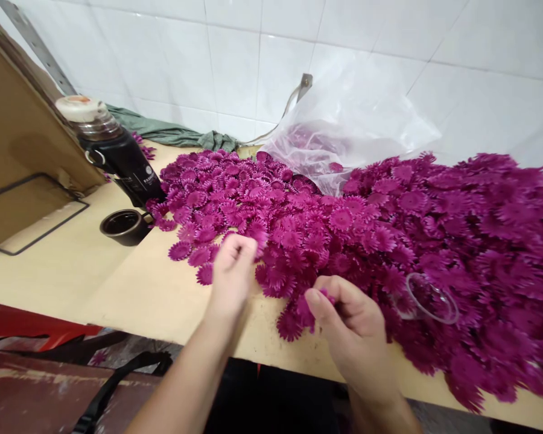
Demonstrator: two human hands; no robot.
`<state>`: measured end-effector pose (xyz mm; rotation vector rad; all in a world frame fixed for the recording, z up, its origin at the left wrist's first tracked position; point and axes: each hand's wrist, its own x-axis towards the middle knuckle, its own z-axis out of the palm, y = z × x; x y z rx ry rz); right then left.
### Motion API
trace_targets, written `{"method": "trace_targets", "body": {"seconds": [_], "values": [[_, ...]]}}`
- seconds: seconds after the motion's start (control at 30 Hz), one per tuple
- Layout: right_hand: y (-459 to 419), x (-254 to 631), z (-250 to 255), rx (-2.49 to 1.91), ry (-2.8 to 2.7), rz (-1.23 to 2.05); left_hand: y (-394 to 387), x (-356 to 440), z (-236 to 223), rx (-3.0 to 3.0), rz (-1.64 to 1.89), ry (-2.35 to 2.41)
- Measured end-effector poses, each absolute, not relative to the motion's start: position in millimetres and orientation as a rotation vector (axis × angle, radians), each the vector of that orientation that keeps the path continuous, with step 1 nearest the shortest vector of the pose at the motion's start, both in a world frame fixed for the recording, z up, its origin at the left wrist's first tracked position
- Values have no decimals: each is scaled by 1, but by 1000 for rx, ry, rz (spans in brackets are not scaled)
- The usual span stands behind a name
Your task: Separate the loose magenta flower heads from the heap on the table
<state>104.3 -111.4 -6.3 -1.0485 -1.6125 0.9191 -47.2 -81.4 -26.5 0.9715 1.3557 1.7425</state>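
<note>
A large heap of magenta artificial flower heads (pixel 289 223) with notched petals spreads over the table. My left hand (pixel 233 265), slightly blurred, is closed in a pinch over the near edge of the heap. A blurred magenta flower (pixel 259 232) shows at its fingertips and appears to be held. With thumb and forefinger, my right hand (pixel 355 328) grips another magenta flower (pixel 305 312), partly hidden by the fingers. Just left of and below that pinch, a loose flower (pixel 289 324) lies on the tabletop.
A black thermos (pixel 124 163) and dark cup (pixel 124 226) stand at left, near a black wire frame (pixel 40 241) and cardboard box (pixel 36 114). Behind the heap sits a clear plastic bag (pixel 344 132). A clear plastic cup (pixel 432 299) lies among the flowers. Green cloth (pixel 163 128) lies along the wall.
</note>
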Motion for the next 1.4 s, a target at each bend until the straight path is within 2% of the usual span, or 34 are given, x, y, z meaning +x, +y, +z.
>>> {"method": "trace_targets", "body": {"seconds": [0.07,0.17,0.3,0.47,0.6,0.8,1.0,1.23,1.4], "values": [[-106,116,4,-1113,-1670,755,-78,-59,-24,933,1830,1409],[-79,137,16,-1339,-1734,379,-78,-62,-23,1141,1631,1387],[-48,155,19,-1470,-1787,100,-79,-60,-30,1334,1374,1441],[-54,152,2,-1389,-1893,-64,-76,-75,-40,1456,1211,1538],[-61,146,-4,-1366,-1920,-109,-75,-80,-39,1341,1296,1545],[-85,110,-14,-1166,-2057,65,-76,-65,-34,940,1499,1348],[-93,83,-26,-997,-2120,199,-91,-42,-30,879,1367,1164],[-74,114,-8,-1195,-1960,378,-103,-72,-34,1104,1443,1366],[-69,116,-5,-1203,-1806,792,-112,-100,-36,1086,1505,1526]]}}
